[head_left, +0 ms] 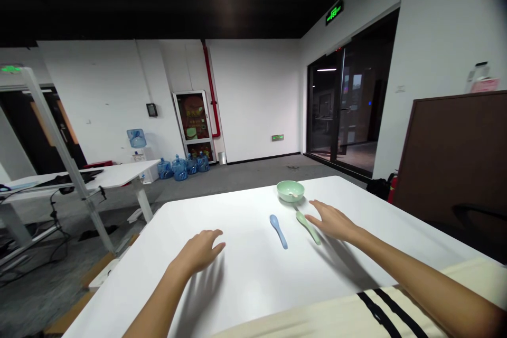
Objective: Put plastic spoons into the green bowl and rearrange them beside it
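A green bowl (290, 191) stands upright near the far edge of the white table (245, 274), with something small and pale inside that I cannot make out. In front of it lie a blue spoon (279, 231) and, to its right, a green spoon (308, 227), both with their bowls pointing away from me. My right hand (331, 219) hovers just right of the green spoon, thumb and fingers apart, holding nothing. Over the left part of the table is my left hand (203, 250), its thumb and fingers apart with nothing between them. The blue spoon is the nearest thing to it.
Another white table (119, 170) with cables stands at the left. Several blue water bottles (180, 168) are on the floor by the far wall. A brown cabinet or partition (455, 169) rises at the right, and a glass door (348, 105) is behind.
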Demonstrator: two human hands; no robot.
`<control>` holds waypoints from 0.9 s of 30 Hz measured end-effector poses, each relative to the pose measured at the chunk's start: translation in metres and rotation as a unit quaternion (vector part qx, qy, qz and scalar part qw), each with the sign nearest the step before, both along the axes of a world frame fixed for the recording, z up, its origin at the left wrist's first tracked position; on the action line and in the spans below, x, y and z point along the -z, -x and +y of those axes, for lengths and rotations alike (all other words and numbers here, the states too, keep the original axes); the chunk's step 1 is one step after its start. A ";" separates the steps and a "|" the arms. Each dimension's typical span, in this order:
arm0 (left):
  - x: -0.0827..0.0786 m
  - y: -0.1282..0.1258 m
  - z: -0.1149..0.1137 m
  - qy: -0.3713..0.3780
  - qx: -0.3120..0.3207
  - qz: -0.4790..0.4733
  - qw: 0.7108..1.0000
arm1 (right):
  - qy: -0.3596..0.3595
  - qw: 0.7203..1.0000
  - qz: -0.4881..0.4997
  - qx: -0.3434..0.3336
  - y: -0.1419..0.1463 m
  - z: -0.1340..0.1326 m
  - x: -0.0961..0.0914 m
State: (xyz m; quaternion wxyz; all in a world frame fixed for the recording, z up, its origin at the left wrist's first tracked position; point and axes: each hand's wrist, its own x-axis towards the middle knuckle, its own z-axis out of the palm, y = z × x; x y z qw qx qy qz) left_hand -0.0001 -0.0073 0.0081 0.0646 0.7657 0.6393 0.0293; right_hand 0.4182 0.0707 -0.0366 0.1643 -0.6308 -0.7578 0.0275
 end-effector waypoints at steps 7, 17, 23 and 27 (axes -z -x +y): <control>-0.001 0.000 -0.001 0.009 -0.005 0.003 1.000 | 0.006 1.000 0.010 -0.005 -0.001 0.000 0.001; -0.003 -0.001 -0.003 0.005 -0.001 0.000 1.000 | 0.006 1.000 0.015 -0.006 0.000 0.000 0.001; -0.003 -0.001 -0.003 -0.002 0.009 -0.004 1.000 | 0.003 1.000 0.019 0.005 0.002 0.017 -0.006; -0.005 -0.001 -0.003 0.005 0.006 -0.007 1.000 | 0.014 0.999 0.014 0.031 0.008 0.045 -0.026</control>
